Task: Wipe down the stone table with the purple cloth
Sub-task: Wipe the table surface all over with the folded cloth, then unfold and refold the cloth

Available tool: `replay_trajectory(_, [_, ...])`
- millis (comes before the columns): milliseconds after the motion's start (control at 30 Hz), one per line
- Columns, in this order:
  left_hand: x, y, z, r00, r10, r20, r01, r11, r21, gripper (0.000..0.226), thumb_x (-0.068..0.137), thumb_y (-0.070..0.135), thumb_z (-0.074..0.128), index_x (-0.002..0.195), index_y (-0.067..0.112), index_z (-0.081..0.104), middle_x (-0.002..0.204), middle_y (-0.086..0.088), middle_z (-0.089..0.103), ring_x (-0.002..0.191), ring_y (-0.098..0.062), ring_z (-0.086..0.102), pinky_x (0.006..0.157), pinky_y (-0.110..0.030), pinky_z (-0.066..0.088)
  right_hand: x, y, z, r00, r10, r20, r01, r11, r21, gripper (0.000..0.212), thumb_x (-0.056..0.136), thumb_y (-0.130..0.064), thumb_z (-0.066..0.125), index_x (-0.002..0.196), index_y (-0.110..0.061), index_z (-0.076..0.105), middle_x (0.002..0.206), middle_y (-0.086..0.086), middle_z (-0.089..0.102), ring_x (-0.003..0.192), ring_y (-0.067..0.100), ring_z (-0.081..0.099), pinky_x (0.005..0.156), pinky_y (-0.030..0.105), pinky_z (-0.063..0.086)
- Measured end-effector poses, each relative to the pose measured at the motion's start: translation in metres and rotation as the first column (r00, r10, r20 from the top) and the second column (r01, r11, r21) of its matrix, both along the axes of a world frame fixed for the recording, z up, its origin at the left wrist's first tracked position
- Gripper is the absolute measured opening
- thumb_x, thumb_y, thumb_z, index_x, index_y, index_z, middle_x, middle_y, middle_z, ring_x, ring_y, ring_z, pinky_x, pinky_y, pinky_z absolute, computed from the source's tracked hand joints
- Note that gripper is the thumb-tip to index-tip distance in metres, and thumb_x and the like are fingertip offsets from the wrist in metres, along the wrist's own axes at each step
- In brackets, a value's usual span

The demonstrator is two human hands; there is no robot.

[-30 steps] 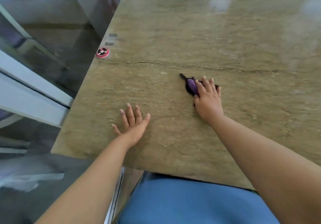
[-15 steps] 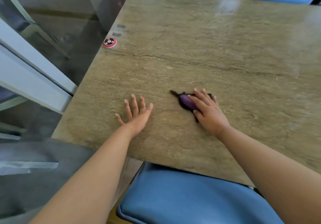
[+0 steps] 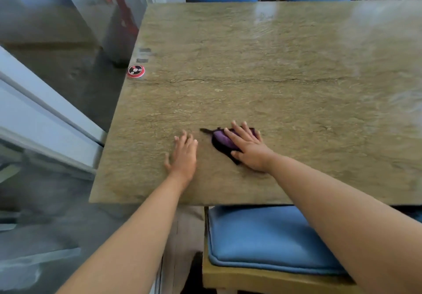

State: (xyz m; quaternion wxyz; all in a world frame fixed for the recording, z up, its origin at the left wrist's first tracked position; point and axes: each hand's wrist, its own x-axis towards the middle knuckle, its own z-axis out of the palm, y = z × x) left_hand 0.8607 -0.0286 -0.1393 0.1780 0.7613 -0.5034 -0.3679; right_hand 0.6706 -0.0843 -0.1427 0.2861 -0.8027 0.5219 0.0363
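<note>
I saw two hands on one counter: right hand pressed flat on one purple cloth, left hand flat, released.

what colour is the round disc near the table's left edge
Red rim with a black and white centre on the round disc, seen in the head view.

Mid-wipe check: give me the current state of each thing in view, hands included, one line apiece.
purple cloth: bunched, flat on the table, pressed under the right hand.
right hand: fingers straight, pressing on the cloth.
left hand: flat on the table, holding nothing, apart from the cloth.
stone table: cracked across its width, glossy at the far side.
red disc: lying flat at the left edge.
blue chair: tucked in at the near edge, seat unoccupied.
</note>
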Motion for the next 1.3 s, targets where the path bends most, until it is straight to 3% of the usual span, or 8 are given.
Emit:
replay_trajectory(100, [0.053,0.029,-0.005,0.956,-0.076,0.284,0.094,0.994,-0.051,0.048,0.103,0.04,0.02,0.151,0.034,0.02,0.161,0.014,0.0,0.147,-0.005,-0.008,0.115,-0.05,-0.013,-0.006,-0.014,0.001,0.907,-0.416,-0.071,0.417,0.909,0.003,0.069,0.098,-0.031,0.044,0.152,-0.027,0.003,0.16,0.001,-0.016,0.145,0.026,-0.02,0.116,0.048,-0.007])
replay_trajectory(200, [0.103,0.049,-0.016,0.911,-0.141,0.387,0.12,0.99,0.079,0.051,0.101,0.048,0.011,0.151,0.044,0.003,0.158,0.016,-0.02,0.143,-0.008,-0.027,0.111,-0.053,-0.024,0.041,0.0,0.003,0.832,-0.52,-0.191,0.528,0.849,-0.013,0.073,0.098,-0.037,0.039,0.152,-0.022,-0.007,0.157,0.005,-0.024,0.141,0.033,-0.027,0.114,0.052,-0.01])
replay_trajectory(533, [0.133,0.031,-0.021,0.995,-0.013,-0.098,0.015,1.0,0.022,0.067,0.097,0.06,0.008,0.153,0.024,0.014,0.161,0.007,0.008,0.148,-0.013,-0.004,0.111,-0.044,-0.021,0.165,0.069,0.006,0.99,0.107,-0.09,-0.099,0.991,0.091,0.082,0.093,-0.026,0.048,0.151,-0.03,-0.01,0.156,-0.002,-0.027,0.139,0.025,-0.034,0.112,0.05,-0.018])
replay_trajectory(833, [0.13,0.035,-0.017,0.992,-0.09,-0.094,0.088,0.996,-0.025,0.059,0.098,0.057,0.011,0.152,0.031,0.016,0.161,0.012,0.005,0.148,-0.011,-0.007,0.108,-0.047,-0.023,0.135,0.103,0.039,0.808,0.589,-0.023,-0.529,0.742,0.412,0.073,0.086,0.006,0.038,0.147,-0.032,0.031,0.16,-0.01,0.005,0.146,0.016,-0.013,0.119,0.046,-0.004])
replay_trajectory(967, [0.124,0.039,-0.002,0.985,-0.085,-0.152,0.087,0.996,0.003,0.052,0.102,0.045,0.018,0.152,0.033,0.017,0.161,0.014,-0.002,0.146,-0.008,-0.015,0.11,-0.05,-0.024,0.116,0.12,0.07,0.955,0.288,0.07,-0.263,0.713,0.65,0.063,0.075,0.005,0.044,0.116,-0.035,0.067,0.136,-0.012,0.055,0.129,0.023,0.046,0.112,0.04,0.034])
replay_trajectory(1067, [0.108,0.042,0.019,0.979,-0.101,-0.176,0.086,0.992,-0.091,0.046,0.104,0.037,0.028,0.148,0.027,0.034,0.161,0.007,0.011,0.148,-0.011,-0.002,0.115,-0.046,-0.011,0.09,0.128,0.094,0.974,-0.103,0.203,-0.054,0.759,0.648,0.056,0.073,0.001,0.046,0.106,-0.038,0.07,0.113,0.002,0.068,0.107,0.032,0.061,0.097,0.044,0.05])
replay_trajectory(1200, [0.069,0.056,0.055,0.762,-0.186,-0.62,0.151,0.982,-0.11,0.047,0.101,0.047,0.031,0.122,0.022,0.065,0.14,0.008,0.051,0.134,-0.008,0.039,0.111,-0.033,0.027,0.051,0.124,0.114,0.668,-0.622,0.409,0.063,0.594,0.802,0.043,0.077,-0.003,0.051,0.118,-0.013,0.06,0.117,0.021,0.062,0.099,0.036,0.063,0.09,0.047,0.049])
replay_trajectory(1300, [0.039,0.059,0.078,0.502,-0.098,-0.859,0.217,0.976,0.016,0.066,0.094,0.06,0.035,0.121,0.008,0.064,0.117,-0.007,0.068,0.108,-0.02,0.062,0.092,-0.036,0.05,0.02,0.124,0.13,0.486,-0.736,0.472,0.043,0.559,0.828,0.03,0.086,-0.007,0.049,0.115,-0.009,0.058,0.107,0.02,0.064,0.092,0.03,0.063,0.088,0.044,0.05])
